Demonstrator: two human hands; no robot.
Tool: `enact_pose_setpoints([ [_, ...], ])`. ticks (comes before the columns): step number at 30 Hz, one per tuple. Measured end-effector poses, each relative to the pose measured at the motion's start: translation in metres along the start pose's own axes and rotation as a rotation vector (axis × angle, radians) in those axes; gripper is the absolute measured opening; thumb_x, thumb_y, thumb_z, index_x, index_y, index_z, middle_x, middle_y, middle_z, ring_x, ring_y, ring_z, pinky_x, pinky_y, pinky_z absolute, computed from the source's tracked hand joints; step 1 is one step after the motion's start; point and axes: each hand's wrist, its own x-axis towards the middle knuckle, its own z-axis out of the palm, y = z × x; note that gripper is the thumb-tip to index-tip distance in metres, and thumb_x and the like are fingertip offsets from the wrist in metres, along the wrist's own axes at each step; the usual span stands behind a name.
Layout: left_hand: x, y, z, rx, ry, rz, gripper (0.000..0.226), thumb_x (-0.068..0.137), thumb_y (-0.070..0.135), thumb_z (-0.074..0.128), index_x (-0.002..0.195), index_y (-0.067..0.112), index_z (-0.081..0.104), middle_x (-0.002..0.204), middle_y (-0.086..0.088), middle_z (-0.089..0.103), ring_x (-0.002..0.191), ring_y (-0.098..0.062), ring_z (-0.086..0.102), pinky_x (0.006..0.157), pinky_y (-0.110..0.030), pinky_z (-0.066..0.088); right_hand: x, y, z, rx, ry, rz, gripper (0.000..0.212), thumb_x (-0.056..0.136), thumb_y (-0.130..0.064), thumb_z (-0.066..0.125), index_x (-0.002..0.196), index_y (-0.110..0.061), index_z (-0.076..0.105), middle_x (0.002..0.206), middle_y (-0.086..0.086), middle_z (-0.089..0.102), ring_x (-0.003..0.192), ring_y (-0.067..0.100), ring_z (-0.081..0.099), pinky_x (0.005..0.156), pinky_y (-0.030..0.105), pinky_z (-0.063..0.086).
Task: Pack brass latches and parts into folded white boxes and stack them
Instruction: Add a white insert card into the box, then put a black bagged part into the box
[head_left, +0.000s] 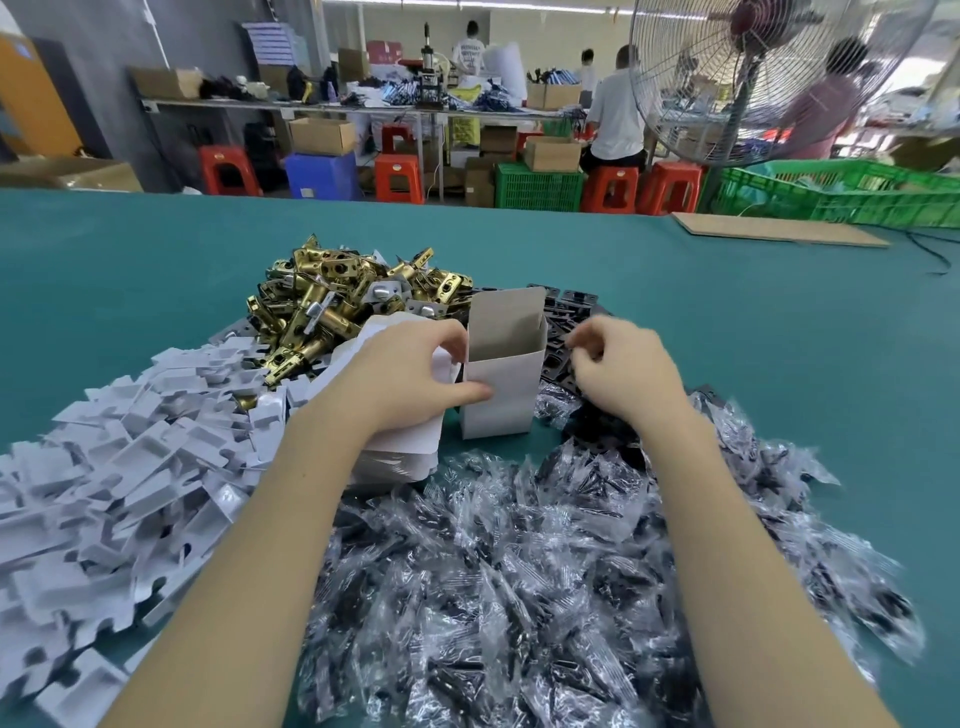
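White box (501, 384) upright, top flap open | left hand (410, 374) grips its side | right hand (623, 369) curled beside it, contents unclear | brass latches (332, 301) behind

You're on a factory packing floor: teal worktable (156, 270), bulk brass latches (337, 301), workers on red stools (610, 189), green crates (537, 187).
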Motion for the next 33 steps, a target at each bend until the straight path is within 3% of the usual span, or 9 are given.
enact_pose_setpoints([
  [4,-0.001,-0.001,0.002,-0.083,0.025,0.030,0.032,0.081,0.042,0.081,0.102,0.033,0.059,0.095,0.022,0.061,0.091,0.013,0.053,0.073,-0.015,0.039,-0.001,0.017,0.018,-0.260,-0.149,0.000,0.037,0.090,-0.022,0.065,0.125,-0.032,0.068,0.125,0.000,0.068,0.128,0.025,0.049,0.087,0.034,0.046],
  [6,-0.001,-0.001,0.002,-0.129,0.018,0.038,0.038,0.082,0.037,0.081,0.114,0.032,0.061,0.100,0.020,0.064,0.096,0.011,0.054,0.076,-0.011,0.038,0.003,0.017,0.020,-0.253,-0.112,0.027,0.040,0.087,-0.016,0.066,0.124,-0.031,0.069,0.124,0.000,0.068,0.127,0.025,0.050,0.081,0.030,0.042],
  [11,-0.003,0.001,0.000,-0.196,-0.012,0.053,0.038,0.087,0.035,0.078,0.122,0.033,0.063,0.107,0.018,0.068,0.100,0.008,0.057,0.083,-0.012,0.040,0.003,0.017,0.023,-0.153,0.006,0.121,0.027,0.085,-0.011,0.069,0.104,-0.026,0.080,0.111,-0.001,0.074,0.108,0.021,0.064,0.076,0.025,0.047],
  [16,-0.002,0.002,0.002,-0.162,0.037,0.041,0.020,0.087,0.038,0.077,0.096,0.038,0.060,0.096,0.020,0.065,0.090,0.012,0.055,0.070,-0.007,0.036,0.002,0.008,0.004,0.122,0.179,0.144,0.013,0.088,-0.030,0.069,0.092,-0.032,0.081,0.084,-0.012,0.074,0.099,0.016,0.066,0.085,0.035,0.057],
  [19,-0.002,0.001,0.004,-0.157,0.064,0.060,0.024,0.087,0.035,0.078,0.084,0.040,0.055,0.091,0.022,0.065,0.087,0.014,0.055,0.070,-0.004,0.035,0.004,0.005,-0.016,0.462,0.183,0.189,0.009,0.086,-0.026,0.072,0.081,-0.032,0.077,0.074,-0.018,0.072,0.067,-0.009,0.062,0.063,0.015,0.050],
  [22,-0.001,-0.001,0.006,-0.172,0.057,0.053,0.018,0.088,0.034,0.077,0.094,0.038,0.060,0.096,0.023,0.066,0.092,0.014,0.056,0.074,-0.008,0.036,-0.001,0.003,-0.035,0.661,0.089,0.213,0.006,0.091,-0.022,0.072,0.086,-0.022,0.076,0.075,-0.009,0.075,0.050,-0.004,0.054,0.044,0.012,0.041],
  [28,0.000,-0.003,0.007,-0.185,0.051,0.039,0.021,0.089,0.035,0.075,0.107,0.030,0.064,0.103,0.021,0.066,0.096,0.012,0.056,0.077,-0.011,0.038,-0.011,-0.012,-0.062,0.984,-0.223,0.003,0.010,0.091,-0.012,0.073,0.094,-0.021,0.072,0.088,-0.001,0.075,0.073,0.011,0.068,0.060,0.018,0.054],
  [31,0.000,-0.003,0.007,-0.200,0.053,0.050,0.017,0.089,0.033,0.076,0.095,0.035,0.060,0.095,0.022,0.065,0.089,0.016,0.056,0.070,-0.005,0.037,-0.013,-0.023,-0.063,0.862,-0.222,-0.153,0.010,0.091,-0.012,0.075,0.093,-0.021,0.076,0.089,0.002,0.072,0.083,0.012,0.069,0.073,0.024,0.059],
  [33,-0.001,-0.003,0.007,-0.202,0.053,0.046,0.018,0.089,0.034,0.077,0.098,0.034,0.061,0.096,0.022,0.065,0.090,0.017,0.055,0.070,-0.006,0.037,-0.014,-0.032,-0.061,0.705,-0.170,-0.219,0.009,0.092,-0.016,0.075,0.093,-0.024,0.077,0.087,0.001,0.075,0.079,0.012,0.068,0.072,0.026,0.060],
])
